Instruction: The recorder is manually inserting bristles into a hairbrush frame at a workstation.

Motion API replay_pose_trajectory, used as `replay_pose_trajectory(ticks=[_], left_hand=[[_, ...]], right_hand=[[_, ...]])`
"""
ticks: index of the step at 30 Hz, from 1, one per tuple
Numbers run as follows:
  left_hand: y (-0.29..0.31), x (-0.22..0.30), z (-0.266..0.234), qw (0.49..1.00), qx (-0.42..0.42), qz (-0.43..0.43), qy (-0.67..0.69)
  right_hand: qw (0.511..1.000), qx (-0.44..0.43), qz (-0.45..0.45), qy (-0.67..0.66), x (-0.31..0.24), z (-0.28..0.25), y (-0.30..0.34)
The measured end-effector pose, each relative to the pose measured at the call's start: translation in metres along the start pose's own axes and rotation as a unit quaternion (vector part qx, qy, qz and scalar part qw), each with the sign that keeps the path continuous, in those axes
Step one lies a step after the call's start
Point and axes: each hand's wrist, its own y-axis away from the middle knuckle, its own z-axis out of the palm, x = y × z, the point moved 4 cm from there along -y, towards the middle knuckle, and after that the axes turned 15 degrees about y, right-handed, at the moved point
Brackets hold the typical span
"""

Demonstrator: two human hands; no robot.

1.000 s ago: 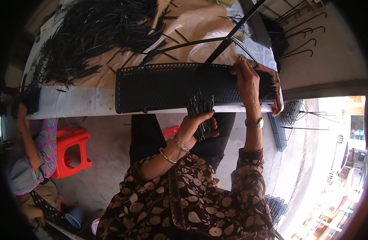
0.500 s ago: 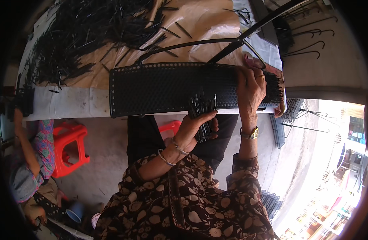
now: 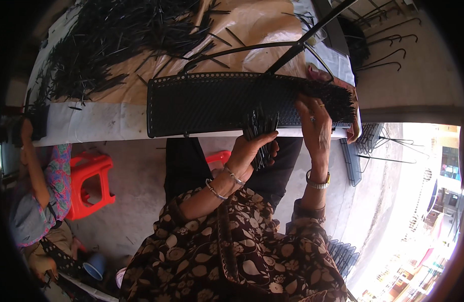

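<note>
My left hand (image 3: 252, 153) is closed round a bundle of thin black sticks (image 3: 262, 143), held upright at the near edge of a long black perforated panel (image 3: 202, 105). The panel has a row of larger holes along its rim and lies at the table's front. At its right end, many black spiky pieces (image 3: 338, 103) stand packed together. Beside them my right hand (image 3: 315, 123) reaches over the panel with fingers bent and drawn together. Its fingertips are dark against the panel, so anything between them cannot be made out.
A black metal frame bar (image 3: 312, 32) slants over the panel. Loose black sticks (image 3: 116, 45) are heaped on brown sheeting at the far left. A red stool (image 3: 93, 186) stands on the floor, near another person's arm (image 3: 35, 168). Hooked rods (image 3: 388, 65) stick out at the right.
My right hand has drawn back slightly from the packed pieces, its fingers now closer together. My left hand keeps the bundle. The whole view has shifted a little.
</note>
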Motion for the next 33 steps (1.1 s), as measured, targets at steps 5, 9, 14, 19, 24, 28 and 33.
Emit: replay_pose_trajectory(ticks=[5,9,14,19,24,28,33], left_hand=[[0.001,-0.007,0.001,1.000,0.002,0.012,-0.006],[0.002,-0.003,0.003,1.000,0.019,0.017,-0.011],[0.000,0.000,0.000,1.000,0.020,0.014,0.012],[0.000,-0.004,0.006,0.996,-0.017,-0.009,0.090],[0.000,-0.005,0.005,0.999,-0.011,-0.015,0.036],[0.001,-0.006,0.004,1.000,-0.010,-0.009,0.011],[-0.001,-0.008,0.002,1.000,-0.004,0.001,0.005]], right_hand=[[0.974,-0.151,0.032,-0.167,-0.005,0.015,0.026],[0.954,-0.163,0.076,-0.240,-0.001,0.013,0.027],[0.989,0.044,0.065,-0.129,0.007,-0.008,0.018],[0.976,0.216,0.021,0.001,0.013,-0.011,-0.004],[0.963,0.259,0.008,0.074,0.034,0.001,-0.022],[0.978,0.193,-0.013,0.075,0.032,0.013,-0.025],[0.969,0.187,-0.076,0.144,0.025,0.018,-0.029]])
